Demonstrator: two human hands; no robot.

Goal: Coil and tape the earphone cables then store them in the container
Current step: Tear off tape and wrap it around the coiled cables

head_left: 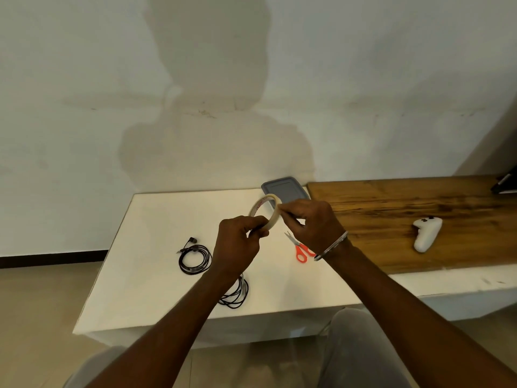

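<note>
A thin beige tape roll [258, 204] is held upright above the white table [145, 264]. My left hand [237, 245] grips its lower edge. My right hand [313, 222] pinches the roll's right side with fingertips at the tape. One coiled black earphone cable [195, 259] lies on the table to the left of my left hand. A second black cable [236, 294] lies nearer the front edge, partly hidden under my left forearm. A grey container [284, 190] with its lid on sits at the back of the table, behind the roll.
Red-handled scissors [300, 247] lie on the table under my right wrist. A wooden board [405, 219] adjoins the table on the right, with a white game controller [426, 233] on it. A wall stands directly behind the table.
</note>
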